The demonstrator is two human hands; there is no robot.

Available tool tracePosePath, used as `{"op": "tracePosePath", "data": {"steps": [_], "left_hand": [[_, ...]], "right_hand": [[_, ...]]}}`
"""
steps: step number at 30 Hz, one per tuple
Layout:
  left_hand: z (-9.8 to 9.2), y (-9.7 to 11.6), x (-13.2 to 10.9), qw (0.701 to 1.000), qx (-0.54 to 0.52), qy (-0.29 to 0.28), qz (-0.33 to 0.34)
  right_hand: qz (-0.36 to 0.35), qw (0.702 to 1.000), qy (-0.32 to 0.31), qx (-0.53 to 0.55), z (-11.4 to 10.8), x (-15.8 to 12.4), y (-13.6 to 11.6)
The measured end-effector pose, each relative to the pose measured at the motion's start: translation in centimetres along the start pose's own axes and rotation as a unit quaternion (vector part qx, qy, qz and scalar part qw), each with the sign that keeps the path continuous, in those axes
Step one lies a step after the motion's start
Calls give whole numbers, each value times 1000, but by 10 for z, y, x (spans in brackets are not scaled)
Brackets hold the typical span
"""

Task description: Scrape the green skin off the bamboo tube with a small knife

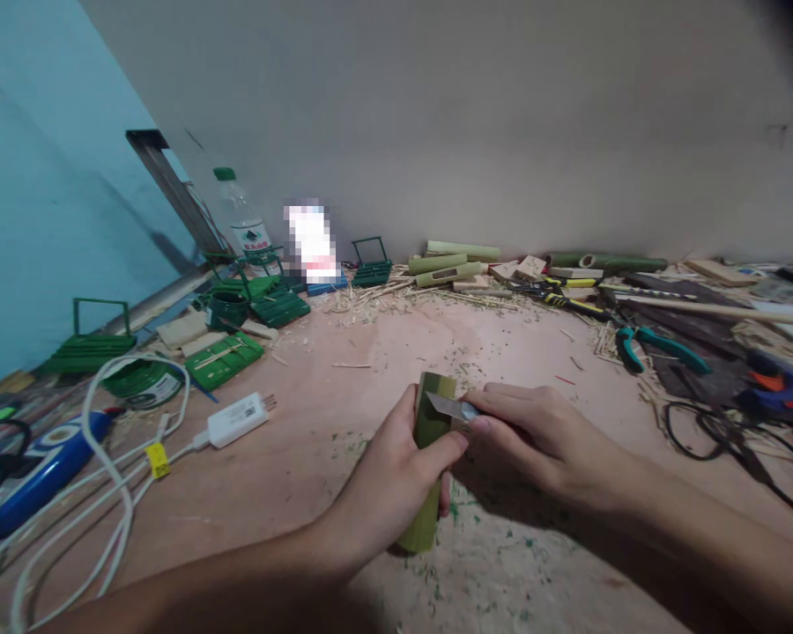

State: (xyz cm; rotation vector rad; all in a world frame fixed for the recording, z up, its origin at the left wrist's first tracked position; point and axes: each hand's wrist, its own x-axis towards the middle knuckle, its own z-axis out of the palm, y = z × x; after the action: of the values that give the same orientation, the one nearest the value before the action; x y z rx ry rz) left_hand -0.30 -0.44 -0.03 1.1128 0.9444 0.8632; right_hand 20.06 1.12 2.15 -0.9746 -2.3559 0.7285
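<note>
In the head view, a green piece of bamboo (429,427) stands tilted over the table, its upper end pointing away from me. My left hand (396,467) is wrapped round its middle, with the thumb across the front near the blade. A utility knife (448,408) is gripped in my right hand (542,431). Its metal blade lies against the upper part of the bamboo, where the surface shows lighter patches. The knife's handle is mostly hidden by my fingers. Small green shavings (459,511) are scattered on the table below.
Bamboo tubes (449,264), pliers (661,348) and wood scraps line the back. A glue gun (780,387) with a black cord sits at right. Left are a white charger (238,421) with cable, green miniature chairs (92,343), a plastic bottle (246,220) and a blue tube (46,467).
</note>
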Motion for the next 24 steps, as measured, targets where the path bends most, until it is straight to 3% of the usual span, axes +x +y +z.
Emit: {"op": "tracePosePath", "data": {"steps": [12,15,18,21,24], "left_hand": [[-2,3,2,999,4,7,-31],[0,2,-2,999,16,-4,-49],[4,2,-7,997,11,-52,-54],[5,0,-6,997,-8,-59,-50],[1,-1,1,999,-8,-24,-48]], "right_hand": [[1,999,49,-1,9,3,9],[70,993,98,12,4,6,16],[136,975,177,7,-9,11,25],[137,969,206,-3,-19,12,27],[122,971,206,-2,-18,10,20]]}}
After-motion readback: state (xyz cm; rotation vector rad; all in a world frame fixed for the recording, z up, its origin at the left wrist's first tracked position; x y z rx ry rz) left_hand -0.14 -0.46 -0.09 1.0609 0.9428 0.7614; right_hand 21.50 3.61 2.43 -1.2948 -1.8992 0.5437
